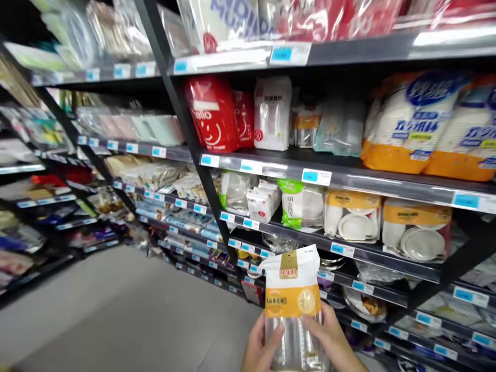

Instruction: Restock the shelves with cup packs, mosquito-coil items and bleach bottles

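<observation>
Black metal store shelves [333,178] are running along a grey floor [116,305], and they are carrying many goods, also packs of paper plates [416,230]. In front of the lower shelves, the person's left hand [263,346] and right hand [325,330] are holding up a clear plastic pack [292,343] with a white and yellow top. The fingers [277,330] are clamping on both its sides.

Black store shelving [180,103] — grey floor [116,305]
</observation>
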A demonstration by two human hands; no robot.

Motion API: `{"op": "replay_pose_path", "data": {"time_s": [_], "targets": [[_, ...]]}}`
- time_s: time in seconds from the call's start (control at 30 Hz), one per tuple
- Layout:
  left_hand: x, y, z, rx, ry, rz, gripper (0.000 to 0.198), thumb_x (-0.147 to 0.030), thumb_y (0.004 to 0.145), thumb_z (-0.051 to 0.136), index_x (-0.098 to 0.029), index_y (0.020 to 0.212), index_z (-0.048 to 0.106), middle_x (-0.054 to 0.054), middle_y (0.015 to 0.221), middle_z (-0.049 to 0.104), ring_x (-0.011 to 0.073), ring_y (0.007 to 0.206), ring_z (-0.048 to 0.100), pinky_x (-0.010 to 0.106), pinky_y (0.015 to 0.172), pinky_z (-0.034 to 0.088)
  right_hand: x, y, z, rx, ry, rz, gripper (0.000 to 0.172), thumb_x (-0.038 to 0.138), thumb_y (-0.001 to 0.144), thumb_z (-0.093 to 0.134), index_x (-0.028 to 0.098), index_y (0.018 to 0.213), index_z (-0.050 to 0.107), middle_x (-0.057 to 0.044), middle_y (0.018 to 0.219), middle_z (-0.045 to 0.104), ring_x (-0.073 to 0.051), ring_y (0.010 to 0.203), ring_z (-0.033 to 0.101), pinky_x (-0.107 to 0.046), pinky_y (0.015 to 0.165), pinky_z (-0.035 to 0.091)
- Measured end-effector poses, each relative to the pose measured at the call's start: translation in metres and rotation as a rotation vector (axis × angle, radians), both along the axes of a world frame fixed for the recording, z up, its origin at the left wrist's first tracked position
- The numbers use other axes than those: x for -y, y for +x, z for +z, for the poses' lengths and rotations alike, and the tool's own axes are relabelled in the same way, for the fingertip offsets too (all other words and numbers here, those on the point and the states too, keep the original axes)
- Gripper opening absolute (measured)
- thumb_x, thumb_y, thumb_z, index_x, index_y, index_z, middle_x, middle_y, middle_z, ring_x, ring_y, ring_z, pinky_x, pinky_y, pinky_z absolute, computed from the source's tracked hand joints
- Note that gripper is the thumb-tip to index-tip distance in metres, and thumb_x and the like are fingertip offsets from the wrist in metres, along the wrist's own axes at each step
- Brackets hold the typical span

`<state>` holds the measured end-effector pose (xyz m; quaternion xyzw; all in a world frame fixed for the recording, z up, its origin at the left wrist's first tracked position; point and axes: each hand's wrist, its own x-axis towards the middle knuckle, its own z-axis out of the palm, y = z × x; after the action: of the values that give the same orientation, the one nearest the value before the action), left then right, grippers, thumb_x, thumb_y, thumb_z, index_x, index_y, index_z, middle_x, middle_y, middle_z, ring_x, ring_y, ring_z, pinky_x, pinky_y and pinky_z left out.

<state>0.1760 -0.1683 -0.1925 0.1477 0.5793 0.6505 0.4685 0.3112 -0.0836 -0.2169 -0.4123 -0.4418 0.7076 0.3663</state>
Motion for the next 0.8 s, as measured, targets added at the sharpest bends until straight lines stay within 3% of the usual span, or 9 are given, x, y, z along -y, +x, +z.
{"op": "replay_pose_path", "data": {"time_s": [0.1, 0.23, 0.37, 0.47, 0.67, 0.8], "targets": [[-0.012, 0.004, 0.023, -0.104, 0.043, -0.053, 0.057, -0.061, 0.063, 0.087, -0.020, 0.100, 0.078, 0.014, 0.102, 0.077, 0.0348, 0.100, 0.072, 0.045, 0.096, 0.056, -0.011, 0.013, 0.029, 0.026, 0.096, 0.012, 0.069, 0.067, 0.064, 0.085, 0.018, 0.111, 0.075, -0.015, 0.115, 0.075, -0.038, 0.114, 0.067, -0.052, 0.101, 0.051], [-0.029, 0.002, 0.054, -0.341, 0.138, -0.093, 0.048, -0.057, 0.066, 0.086, -0.018, 0.093, 0.079, 0.013, 0.101, 0.077, 0.0325, 0.099, 0.071, 0.039, 0.092, 0.057, -0.038, 0.033, 0.074, 0.015, 0.326, 0.233, 0.057, 0.062, 0.078, 0.076, 0.018, 0.115, 0.075, -0.014, 0.118, 0.075, -0.035, 0.110, 0.068, -0.048, 0.099, 0.053], [-0.048, -0.009, 0.087, -0.293, 0.192, -0.274, 0.053, -0.050, 0.068, 0.088, -0.019, 0.109, 0.077, 0.015, 0.109, 0.077, 0.0331, 0.100, 0.073, 0.043, 0.092, 0.059, -0.067, 0.047, 0.124, 0.064, 0.590, 0.338, 0.046, 0.051, 0.086, 0.071, 0.019, 0.119, 0.074, -0.012, 0.117, 0.075, -0.032, 0.104, 0.069, -0.045, 0.096, 0.054], [-0.065, -0.022, 0.117, -0.270, 0.211, -0.361, 0.057, -0.043, 0.061, 0.093, -0.017, 0.109, 0.076, 0.016, 0.108, 0.077, 0.0339, 0.097, 0.074, 0.046, 0.091, 0.060, -0.082, 0.048, 0.165, 0.126, 0.709, 0.371, 0.040, 0.048, 0.088, 0.070, 0.022, 0.117, 0.075, -0.008, 0.117, 0.074, -0.030, 0.102, 0.069, -0.042, 0.093, 0.054], [-0.108, -0.065, 0.191, -0.355, 0.235, -0.378, 0.057, -0.042, 0.053, 0.096, -0.015, 0.099, 0.076, 0.015, 0.099, 0.079, 0.0345, 0.094, 0.075, 0.045, 0.085, 0.062, -0.120, 0.019, 0.239, 0.263, 0.997, 0.261, 0.034, 0.053, 0.084, 0.073, 0.023, 0.100, 0.079, -0.004, 0.100, 0.075, -0.027, 0.092, 0.068, -0.037, 0.087, 0.050], [-0.148, -0.112, 0.244, -0.491, 0.208, -0.423, 0.060, -0.049, 0.055, 0.094, -0.013, 0.100, 0.075, 0.014, 0.095, 0.078, 0.0293, 0.083, 0.075, 0.035, 0.069, 0.062, -0.167, -0.010, 0.278, 0.619, 1.236, 0.105, 0.051, 0.058, 0.101, 0.045, 0.020, 0.082, 0.074, -0.004, 0.086, 0.071, -0.021, 0.080, 0.065, -0.032, 0.078, 0.046]]}}
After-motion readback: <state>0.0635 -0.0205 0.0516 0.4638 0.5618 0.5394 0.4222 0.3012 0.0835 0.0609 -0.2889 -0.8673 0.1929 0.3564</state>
